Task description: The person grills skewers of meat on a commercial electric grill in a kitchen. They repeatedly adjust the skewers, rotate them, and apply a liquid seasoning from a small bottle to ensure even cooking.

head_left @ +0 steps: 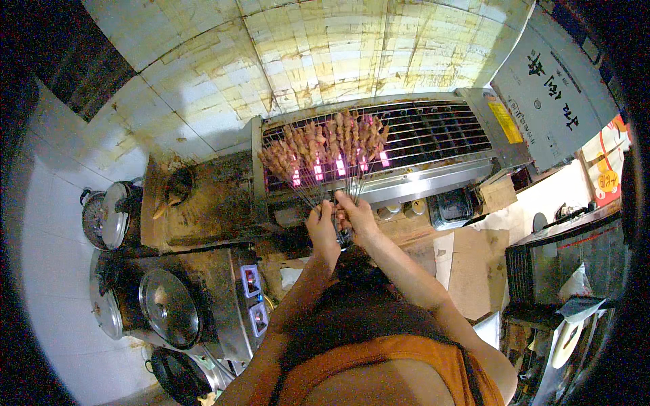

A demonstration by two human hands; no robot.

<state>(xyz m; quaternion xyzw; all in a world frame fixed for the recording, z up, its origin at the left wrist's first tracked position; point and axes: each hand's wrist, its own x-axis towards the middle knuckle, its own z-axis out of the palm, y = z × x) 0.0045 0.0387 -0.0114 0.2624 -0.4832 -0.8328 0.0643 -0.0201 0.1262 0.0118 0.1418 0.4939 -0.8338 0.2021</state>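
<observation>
Both my hands are at the front edge of a long metal grill (pixel 436 132), close together. My left hand (pixel 323 228) grips a fanned bundle of thin metal skewers (pixel 306 197) by their near ends. In my right hand (pixel 357 215) is a second bundle of skewers (pixel 357 185). Chunks of browned meat (pixel 337 139) are threaded on the far ends, spread over the left part of the grate. Pink-glowing heating elements (pixel 340 165) show beneath the meat. The handle ends of the skewers are partly hidden by my fingers.
A soot-stained counter (pixel 218 203) adjoins the grill's left end. Lidded pots (pixel 170 307) stand at the left. Two small jars (pixel 415 207) and a clear plastic container (pixel 451 208) sit below the grill's front. Flattened cardboard (pixel 480 269) lies on the right; a stained tiled wall (pixel 325 51) rises behind.
</observation>
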